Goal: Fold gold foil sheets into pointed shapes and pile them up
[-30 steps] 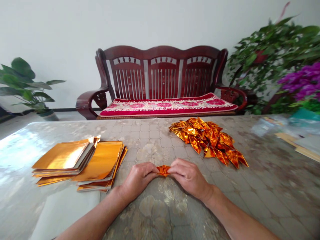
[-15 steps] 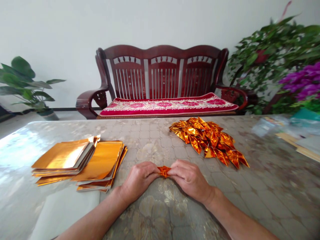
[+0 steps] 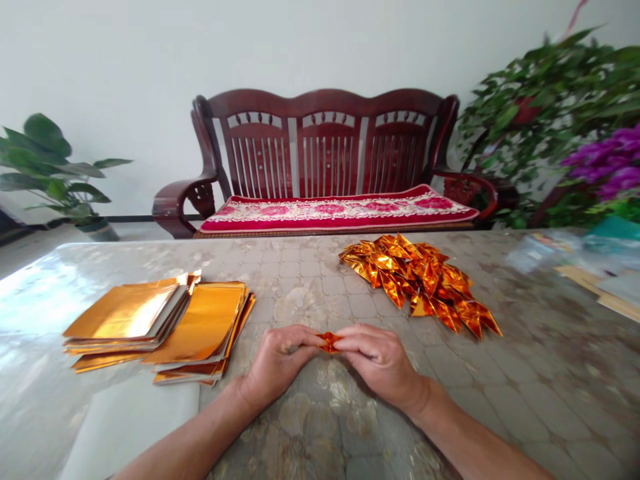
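My left hand and my right hand meet at the middle of the table, fingers curled and pinched on a small folded piece of gold foil paper. Only a small orange sliver of it shows between my fingertips. To the left lie stacks of flat gold foil sheets. Beyond my right hand sits a pile of folded gold foil pieces.
The table has a patterned glossy cover. A dark red wooden bench with a red cushion stands behind it. Leafy plants and purple flowers crowd the right; clear bags and flat items lie at the far right of the table.
My fingers have closed further over the folded piece, so less of it shows. Both hands stay in nearly the same place.
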The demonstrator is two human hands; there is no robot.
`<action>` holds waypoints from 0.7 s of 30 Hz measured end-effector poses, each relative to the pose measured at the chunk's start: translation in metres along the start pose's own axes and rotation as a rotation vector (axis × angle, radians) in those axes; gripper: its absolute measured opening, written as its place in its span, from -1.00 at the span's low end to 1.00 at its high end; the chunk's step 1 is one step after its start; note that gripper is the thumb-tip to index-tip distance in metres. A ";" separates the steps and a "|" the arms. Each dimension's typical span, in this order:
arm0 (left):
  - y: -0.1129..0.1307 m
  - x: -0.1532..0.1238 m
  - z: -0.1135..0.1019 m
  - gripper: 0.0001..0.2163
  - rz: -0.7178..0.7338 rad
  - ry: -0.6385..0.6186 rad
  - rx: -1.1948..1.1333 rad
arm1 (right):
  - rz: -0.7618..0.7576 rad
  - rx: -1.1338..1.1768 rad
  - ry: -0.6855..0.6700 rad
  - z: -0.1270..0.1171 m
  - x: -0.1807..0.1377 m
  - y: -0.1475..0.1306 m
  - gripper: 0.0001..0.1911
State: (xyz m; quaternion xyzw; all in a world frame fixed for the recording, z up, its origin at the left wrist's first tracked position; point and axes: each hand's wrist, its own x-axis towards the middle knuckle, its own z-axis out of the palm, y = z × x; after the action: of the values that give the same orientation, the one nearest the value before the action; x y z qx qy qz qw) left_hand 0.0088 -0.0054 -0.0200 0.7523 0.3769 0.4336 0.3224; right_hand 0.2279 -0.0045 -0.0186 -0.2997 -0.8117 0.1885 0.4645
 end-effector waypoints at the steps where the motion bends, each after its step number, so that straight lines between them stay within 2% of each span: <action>1: 0.000 0.000 0.001 -0.87 -0.003 0.011 -0.014 | 0.003 0.011 0.022 0.000 0.001 -0.001 -0.83; 7: 0.004 -0.001 0.005 -0.85 -0.017 0.044 -0.059 | 0.041 0.069 0.081 0.001 0.003 -0.007 -0.84; 14: 0.009 0.000 0.006 -0.90 0.058 0.098 -0.049 | 0.054 0.094 0.108 0.006 0.003 -0.012 -0.79; 21: 0.010 -0.002 0.012 -0.88 -0.099 0.192 -0.040 | 0.038 0.066 0.118 0.005 0.006 -0.012 -0.81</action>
State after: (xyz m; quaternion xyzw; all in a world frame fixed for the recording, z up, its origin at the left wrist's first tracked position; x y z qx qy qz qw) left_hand 0.0216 -0.0139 -0.0175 0.6814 0.4339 0.4946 0.3207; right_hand 0.2173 -0.0099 -0.0101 -0.3102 -0.7705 0.2057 0.5174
